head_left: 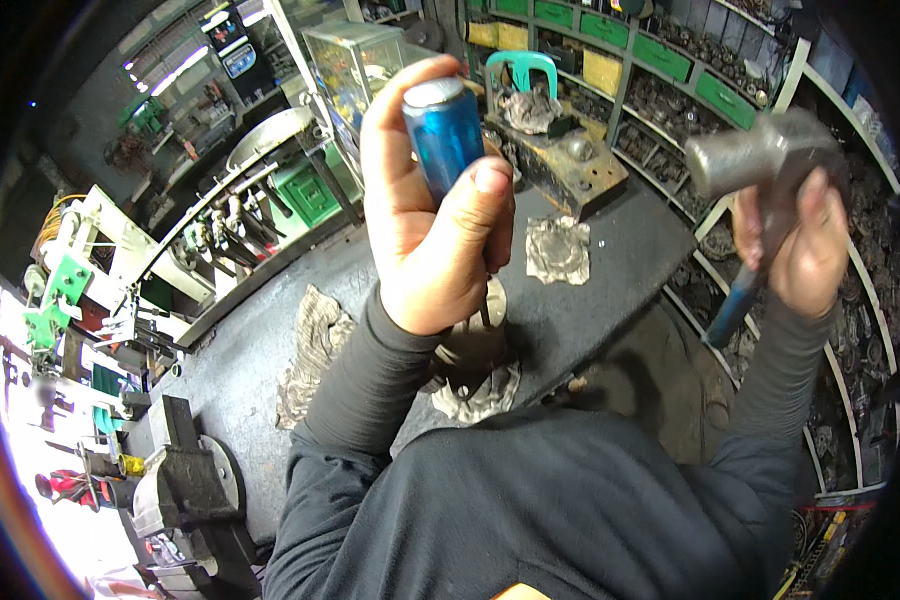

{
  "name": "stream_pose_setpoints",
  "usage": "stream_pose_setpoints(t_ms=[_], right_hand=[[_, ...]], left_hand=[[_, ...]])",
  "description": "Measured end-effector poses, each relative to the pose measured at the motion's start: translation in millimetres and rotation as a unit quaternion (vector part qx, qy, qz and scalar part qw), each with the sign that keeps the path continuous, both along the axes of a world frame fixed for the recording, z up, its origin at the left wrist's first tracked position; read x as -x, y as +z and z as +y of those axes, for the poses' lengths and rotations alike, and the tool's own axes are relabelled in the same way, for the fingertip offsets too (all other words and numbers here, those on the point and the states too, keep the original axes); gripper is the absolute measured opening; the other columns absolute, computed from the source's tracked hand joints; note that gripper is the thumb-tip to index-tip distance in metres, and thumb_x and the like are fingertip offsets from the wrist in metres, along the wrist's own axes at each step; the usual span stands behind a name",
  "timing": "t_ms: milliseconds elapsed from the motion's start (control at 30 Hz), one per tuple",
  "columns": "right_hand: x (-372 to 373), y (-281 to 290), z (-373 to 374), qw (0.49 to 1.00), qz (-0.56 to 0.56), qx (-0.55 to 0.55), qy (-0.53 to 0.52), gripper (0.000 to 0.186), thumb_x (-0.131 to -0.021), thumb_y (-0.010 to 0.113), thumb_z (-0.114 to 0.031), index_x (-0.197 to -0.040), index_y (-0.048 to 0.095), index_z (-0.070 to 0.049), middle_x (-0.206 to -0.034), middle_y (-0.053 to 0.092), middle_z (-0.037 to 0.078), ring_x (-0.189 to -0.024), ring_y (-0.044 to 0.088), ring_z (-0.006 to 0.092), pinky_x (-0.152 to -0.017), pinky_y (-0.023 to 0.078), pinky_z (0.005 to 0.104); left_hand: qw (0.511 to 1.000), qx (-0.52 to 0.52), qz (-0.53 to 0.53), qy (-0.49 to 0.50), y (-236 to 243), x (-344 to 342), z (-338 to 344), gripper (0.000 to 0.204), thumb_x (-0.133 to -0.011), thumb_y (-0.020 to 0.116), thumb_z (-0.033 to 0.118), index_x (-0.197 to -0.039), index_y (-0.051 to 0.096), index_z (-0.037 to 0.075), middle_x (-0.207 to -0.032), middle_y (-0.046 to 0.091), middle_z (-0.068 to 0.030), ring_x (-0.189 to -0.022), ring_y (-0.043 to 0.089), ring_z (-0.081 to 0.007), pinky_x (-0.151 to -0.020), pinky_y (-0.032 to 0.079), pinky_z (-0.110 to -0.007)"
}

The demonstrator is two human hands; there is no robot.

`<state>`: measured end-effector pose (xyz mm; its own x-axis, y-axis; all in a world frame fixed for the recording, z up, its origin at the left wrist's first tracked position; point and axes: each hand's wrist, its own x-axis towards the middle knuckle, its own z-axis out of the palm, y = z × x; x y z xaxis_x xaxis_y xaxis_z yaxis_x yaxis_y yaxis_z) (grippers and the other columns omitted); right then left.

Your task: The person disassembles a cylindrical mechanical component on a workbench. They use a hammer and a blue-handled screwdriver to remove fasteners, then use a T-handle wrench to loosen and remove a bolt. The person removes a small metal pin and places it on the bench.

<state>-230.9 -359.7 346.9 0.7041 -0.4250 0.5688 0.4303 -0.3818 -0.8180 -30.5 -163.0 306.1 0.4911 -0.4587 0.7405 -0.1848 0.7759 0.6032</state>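
My left hand (pixel 430 220) is wrapped round the blue handle of a screwdriver-like tool (pixel 448 140), its flat metal cap facing up. The tool's lower end is mostly hidden behind the hand. Below it, a grey cylindrical metal part (pixel 470 355) stands on a crumpled rag (pixel 478 398) on the workbench. Raised at the right, my right hand (pixel 808 245) grips a hammer (pixel 760 160) close under its steel head. The hammer's handle ends in blue and points down to the left. Its head is level with the tool's cap but well apart from it, and slightly blurred.
The dark workbench (pixel 610 270) carries a grey cloth (pixel 310 350), another rag (pixel 558 250) and a heavy metal block (pixel 580 170). A bench vise (pixel 185 480) sits at the near left. Shelves of metal parts (pixel 660 140) curve round the right; a green chair (pixel 522 68) stands behind.
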Motion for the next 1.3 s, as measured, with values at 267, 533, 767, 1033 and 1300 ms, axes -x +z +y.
stream_pose_setpoints(t_ms=[267, 533, 767, 1033, 1300], right_hand=[[-58, 142, 61, 0.949, 0.085, 0.300, 0.054, 0.051, -0.098, 0.054, -0.048, -0.106, 0.060, 0.002, -0.064, 0.053, 0.003, -0.044, 0.044, 0.0061, -0.039, 0.035, 0.0223], [-73, 181, 84, 0.849, 0.252, 0.448, 0.121, 0.051, -0.098, 0.056, -0.046, -0.106, 0.065, 0.003, -0.068, 0.056, 0.005, -0.053, 0.052, 0.0121, -0.049, 0.043, 0.0268], [-78, 193, 83, 0.818, 0.308, 0.464, 0.143, 0.053, -0.097, 0.055, -0.049, -0.108, 0.065, 0.002, -0.074, 0.060, 0.009, -0.060, 0.058, 0.0187, -0.056, 0.047, 0.0316], [-75, 210, 89, 0.756, 0.342, 0.558, 0.027, 0.056, -0.097, 0.053, -0.052, -0.109, 0.066, 0.002, -0.082, 0.064, 0.013, -0.069, 0.064, 0.0262, -0.064, 0.052, 0.0370], [-69, 221, 108, 0.812, 0.455, 0.345, 0.124, 0.048, -0.100, 0.050, -0.045, -0.111, 0.064, -0.001, -0.076, 0.063, 0.014, -0.072, 0.065, 0.0210, -0.063, 0.052, 0.0323]], left_hand=[[1.000, -0.024, 0.013, 0.000, -2, 9, 1, 0.037, -0.095, 0.065, 0.014, -0.126, 0.045, 0.005, -0.081, 0.054, -0.0007, -0.050, 0.045, -0.0048, -0.044, 0.037, -0.020], [0.998, -0.066, -0.013, 0.017, -4, 13, 2, 0.047, -0.094, 0.067, 0.014, -0.132, 0.042, 0.004, -0.087, 0.054, 0.0003, -0.056, 0.046, -0.0037, -0.049, 0.039, -0.020], [0.997, -0.064, -0.013, 0.043, -6, 11, -1, 0.046, -0.094, 0.067, 0.015, -0.131, 0.042, 0.004, -0.087, 0.054, 0.0001, -0.055, 0.045, -0.0038, -0.049, 0.038, -0.020], [0.997, -0.060, -0.020, 0.034, -1, 18, -8, 0.042, -0.097, 0.062, 0.024, -0.126, 0.041, 0.002, -0.077, 0.053, -0.0049, -0.043, 0.041, -0.0087, -0.037, 0.031, -0.022], [0.997, -0.052, -0.011, 0.051, -2, 17, -4, 0.043, -0.096, 0.063, 0.025, -0.125, 0.041, 0.002, -0.076, 0.052, -0.0051, -0.042, 0.040, -0.0092, -0.038, 0.032, -0.023]])
